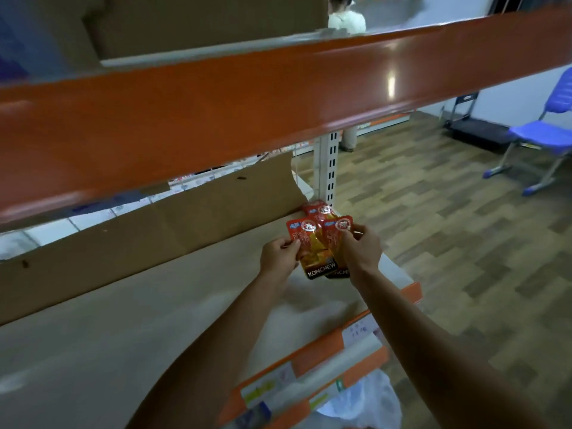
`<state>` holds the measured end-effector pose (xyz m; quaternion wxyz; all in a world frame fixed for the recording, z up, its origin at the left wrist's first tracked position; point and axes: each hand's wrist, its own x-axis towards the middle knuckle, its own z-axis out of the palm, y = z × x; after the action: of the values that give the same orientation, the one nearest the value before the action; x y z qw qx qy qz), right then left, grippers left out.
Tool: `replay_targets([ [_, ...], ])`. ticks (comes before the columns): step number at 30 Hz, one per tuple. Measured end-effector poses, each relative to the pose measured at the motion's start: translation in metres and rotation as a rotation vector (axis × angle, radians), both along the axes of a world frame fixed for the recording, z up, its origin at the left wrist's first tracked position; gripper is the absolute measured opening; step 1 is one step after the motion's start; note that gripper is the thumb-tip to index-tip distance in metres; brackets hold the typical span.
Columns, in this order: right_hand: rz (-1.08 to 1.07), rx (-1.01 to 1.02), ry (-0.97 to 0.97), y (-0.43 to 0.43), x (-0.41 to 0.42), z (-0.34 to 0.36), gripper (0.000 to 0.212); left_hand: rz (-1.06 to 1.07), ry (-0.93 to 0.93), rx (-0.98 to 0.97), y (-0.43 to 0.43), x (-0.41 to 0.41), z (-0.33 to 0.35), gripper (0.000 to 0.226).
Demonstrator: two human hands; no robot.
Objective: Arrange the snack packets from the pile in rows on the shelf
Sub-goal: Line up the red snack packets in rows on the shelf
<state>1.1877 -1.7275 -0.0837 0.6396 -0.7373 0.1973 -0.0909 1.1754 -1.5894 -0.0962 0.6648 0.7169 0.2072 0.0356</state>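
Head view looks down at a paper-lined shelf point(148, 329) under an orange beam point(216, 119). At its far right end, the left grip point(278, 253) pinches the left edge of one red snack packet point(311, 255), while the right grip point(362, 247) curls around a second packet point(340, 226) beside it; the two overlap slightly. A third packet point(320, 209) sits just behind them, near the white upright point(328, 168) and the cardboard backing point(154, 239). A blue chair point(541, 131) stands on the floor, well apart.
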Motion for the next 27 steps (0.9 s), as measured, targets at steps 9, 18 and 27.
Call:
replay_targets([
  [9, -0.049, -0.118, 0.057, -0.072, 0.074, 0.001, 0.029, 0.184, 0.033, 0.026, -0.054, 0.057, -0.005, 0.005],
  [18, 0.241, -0.06, -0.016, -0.076, 0.088, -0.013, 0.021, 0.279, 0.107, 0.309, -0.079, 0.073, -0.013, 0.018],
  [27, 0.398, -0.185, -0.086, -0.061, 0.081, -0.024, 0.024, 0.214, 0.163, 0.523, -0.08, 0.073, -0.008, 0.026],
])
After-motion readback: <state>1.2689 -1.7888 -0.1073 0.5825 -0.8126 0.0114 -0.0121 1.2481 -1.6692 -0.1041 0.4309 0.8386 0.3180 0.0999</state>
